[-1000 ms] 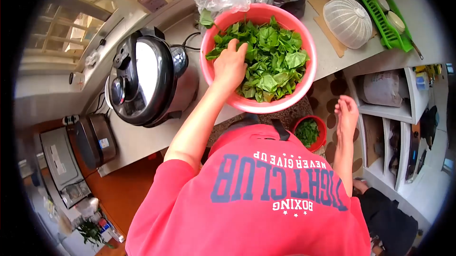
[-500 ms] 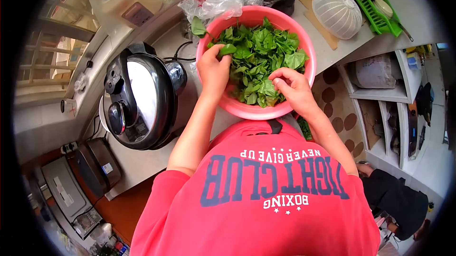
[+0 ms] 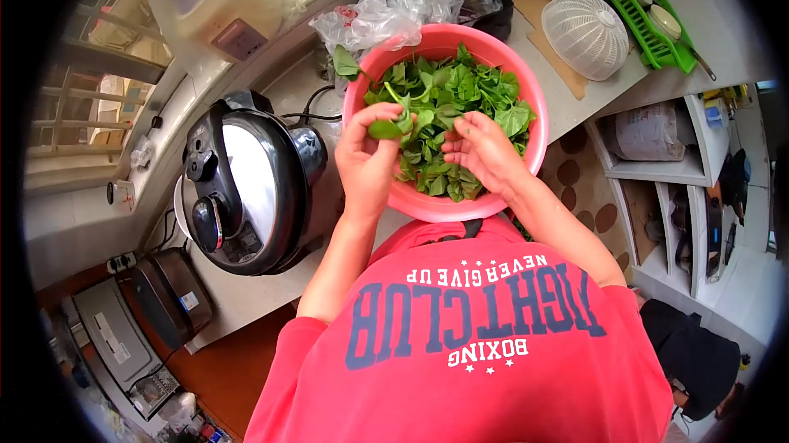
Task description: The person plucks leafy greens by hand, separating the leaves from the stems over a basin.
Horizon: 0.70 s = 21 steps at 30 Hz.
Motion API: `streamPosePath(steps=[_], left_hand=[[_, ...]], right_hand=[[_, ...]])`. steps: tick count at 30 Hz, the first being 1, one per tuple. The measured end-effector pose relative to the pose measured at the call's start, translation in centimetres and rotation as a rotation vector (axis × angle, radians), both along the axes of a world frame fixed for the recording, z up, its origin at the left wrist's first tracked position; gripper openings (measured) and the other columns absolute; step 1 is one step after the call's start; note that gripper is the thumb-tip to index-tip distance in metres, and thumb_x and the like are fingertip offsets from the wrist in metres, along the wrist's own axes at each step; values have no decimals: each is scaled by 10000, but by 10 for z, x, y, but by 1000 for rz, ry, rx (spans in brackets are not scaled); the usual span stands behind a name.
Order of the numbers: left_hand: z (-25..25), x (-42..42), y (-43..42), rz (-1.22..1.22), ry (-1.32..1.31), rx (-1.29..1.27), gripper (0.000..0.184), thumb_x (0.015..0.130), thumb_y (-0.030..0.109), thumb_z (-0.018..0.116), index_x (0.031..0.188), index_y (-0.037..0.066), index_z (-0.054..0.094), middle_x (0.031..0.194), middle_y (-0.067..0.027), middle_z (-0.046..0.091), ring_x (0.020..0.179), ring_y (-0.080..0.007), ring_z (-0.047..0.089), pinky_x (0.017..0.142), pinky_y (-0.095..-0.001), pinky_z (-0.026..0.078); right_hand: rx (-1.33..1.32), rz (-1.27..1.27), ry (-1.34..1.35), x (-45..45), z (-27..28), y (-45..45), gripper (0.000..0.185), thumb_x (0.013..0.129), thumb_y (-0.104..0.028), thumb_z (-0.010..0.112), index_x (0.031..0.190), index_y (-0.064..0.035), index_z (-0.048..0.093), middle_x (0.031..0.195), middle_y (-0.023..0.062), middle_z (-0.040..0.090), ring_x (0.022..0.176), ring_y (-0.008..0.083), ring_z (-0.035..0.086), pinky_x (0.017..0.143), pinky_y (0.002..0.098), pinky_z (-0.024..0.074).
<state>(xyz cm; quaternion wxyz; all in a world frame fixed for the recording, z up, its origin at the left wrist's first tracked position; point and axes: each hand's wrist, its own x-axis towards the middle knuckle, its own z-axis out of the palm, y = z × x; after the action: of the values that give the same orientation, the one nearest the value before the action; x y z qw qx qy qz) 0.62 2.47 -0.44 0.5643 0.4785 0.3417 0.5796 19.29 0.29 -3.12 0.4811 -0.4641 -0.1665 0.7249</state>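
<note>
A pink basin (image 3: 538,132) full of loose green leaves (image 3: 460,85) stands on the counter. Over its left side, my left hand (image 3: 368,151) is closed on a leafy stem (image 3: 403,114), held between thumb and fingers. To the right, also above the leaves, my right hand (image 3: 486,151) pinches a leaf (image 3: 446,114) between thumb and forefinger, its other fingers curled. One leaf (image 3: 346,63) lies over the basin's upper left rim.
A black and silver cooker (image 3: 246,188) stands left of the basin. Plastic bags (image 3: 403,3) lie behind it. To the right are a white strainer (image 3: 585,34), a green rack (image 3: 637,11) and shelves (image 3: 657,172). Another person's dark clothing (image 3: 694,357) shows lower right.
My right hand has come up from beside the basin to the leaves and now pinches one. My left hand has lifted a leafy stem from the pile.
</note>
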Motion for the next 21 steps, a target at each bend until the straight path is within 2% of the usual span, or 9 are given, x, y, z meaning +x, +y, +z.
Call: streamPosePath(steps=[2, 4, 6, 7, 10, 14, 15, 18, 21], left_hand=[[-9, -1, -6, -77, 14, 65, 132, 891, -21, 563, 1020, -1, 544, 1143, -108, 553, 1002, -239, 615, 863, -329, 506], [-13, -1, -12, -137, -22, -12, 177, 861, -54, 563, 1028, 4, 550, 1134, -98, 552, 1015, -211, 594, 860, -309, 489], [-13, -3, -15, -241, 104, -56, 244, 819, -46, 575, 1055, 11, 547, 1116, -83, 553, 1015, -171, 563, 840, -278, 463], [-5, -2, -17, -287, 90, -157, 340, 797, 9, 595, 1126, 17, 512, 1081, -70, 552, 989, -134, 536, 823, -250, 435], [-17, -1, -18, -280, 10, -163, 384, 812, 64, 593, 1173, 23, 466, 1042, -60, 552, 960, -126, 539, 803, -243, 427], [-30, 5, -14, -126, 49, -484, 363, 860, 93, 612, 1167, 12, 437, 932, -23, 533, 888, -95, 528, 804, -229, 416], [-34, 6, -14, -136, 32, -516, 306, 874, 111, 612, 1135, 15, 485, 915, -3, 545, 875, -81, 518, 798, -227, 412], [-37, 11, -12, -131, 136, -358, 223, 882, 111, 605, 1076, 18, 547, 945, 4, 559, 857, -64, 513, 788, -209, 408], [-41, 10, -11, -140, 20, -414, 159, 888, 91, 594, 1028, 17, 593, 926, 16, 580, 835, -43, 520, 765, -187, 414]], right_hand=[[-16, -17, 138, 3, 4, 1, 199, 937, -219, 556, 1044, -53, 535, 983, 93, 569, 891, 212, 575, 770, 361, 505], [-44, -20, 349, 0, 16, 1, 196, 927, -196, 569, 1057, -55, 533, 989, 86, 570, 922, 231, 582, 810, 382, 512], [9, 4, 286, 1, 11, 0, 199, 916, -156, 581, 1075, -46, 531, 1003, 81, 571, 940, 235, 587, 837, 388, 515], [49, -20, 179, 1, 10, -1, 192, 914, -134, 578, 1075, -41, 529, 1007, 80, 571, 938, 226, 587, 828, 378, 518], [101, -43, 30, 2, 13, -2, 159, 903, -64, 574, 1050, -28, 523, 994, 69, 566, 920, 199, 595, 802, 338, 527], [187, -34, -42, 3, 12, -6, 130, 886, -31, 589, 1003, -51, 535, 984, 48, 570, 895, 172, 606, 791, 306, 527], [207, -34, -77, 2, 13, -8, 124, 886, -29, 590, 997, -48, 536, 967, 48, 568, 890, 163, 605, 792, 306, 528], [256, -25, -153, -3, 17, -16, 120, 863, 20, 584, 970, -8, 537, 926, 43, 538, 842, 139, 601, 736, 282, 547], [252, -28, -194, -1, 18, -23, 118, 834, 52, 578, 932, -13, 567, 917, 28, 561, 830, 119, 592, 728, 248, 514]])
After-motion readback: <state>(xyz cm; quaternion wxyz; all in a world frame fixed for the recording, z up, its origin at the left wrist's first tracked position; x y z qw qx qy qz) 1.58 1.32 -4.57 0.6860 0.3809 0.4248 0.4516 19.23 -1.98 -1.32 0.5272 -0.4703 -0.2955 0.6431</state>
